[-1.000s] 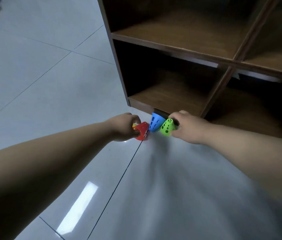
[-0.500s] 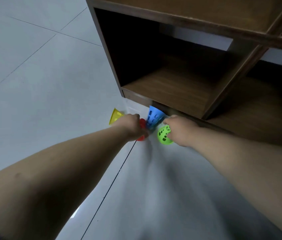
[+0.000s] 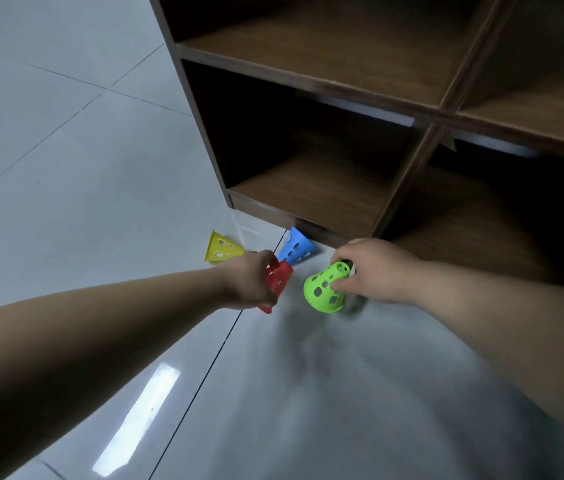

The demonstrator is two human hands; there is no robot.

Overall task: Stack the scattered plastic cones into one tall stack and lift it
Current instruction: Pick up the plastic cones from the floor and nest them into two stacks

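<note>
my two hands have drawn apart since half a second ago, and the green cone (image 3: 325, 289) is now clear of the blue cone (image 3: 296, 245). my right hand (image 3: 374, 271) pinches the green cone by its narrow top, tilted; my left hand (image 3: 249, 282) curls round the red cone (image 3: 278, 277). all are thin, hole-punched plastic. the blue cone and the yellow cone (image 3: 221, 247) stand on the glossy tiled floor (image 3: 65, 202) by the wood-grain shelf (image 3: 308, 188); the green cone may be off the floor, hard to tell.
</note>
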